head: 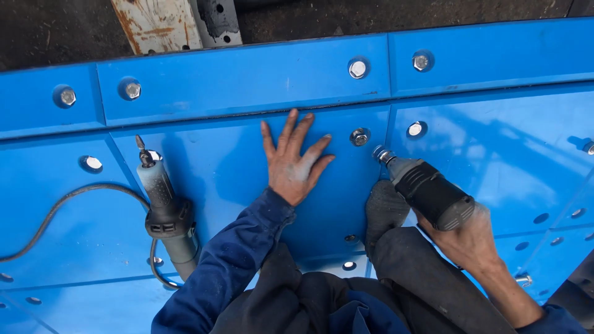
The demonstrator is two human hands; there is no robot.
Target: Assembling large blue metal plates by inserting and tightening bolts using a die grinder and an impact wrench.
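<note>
Left hand [296, 162] spread flat on the blue panel [235, 179], right hand [471, 238] clamped on the grey power tool [424, 188] aimed at eleven o'clock toward the seam; most bolts [357, 68] seated, lower-right holes [541, 218] unfilled.

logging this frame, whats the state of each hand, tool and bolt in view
left hand: flat on the blue panel, fingers spread, holding nothing
right hand: gripping the power driver
power driver: tilted, tip near the seam, beside the loose-looking bolt
corded tool: lying on the panel, unheld
upper bolts: seated in their holes
lower holes: no bolts
</note>
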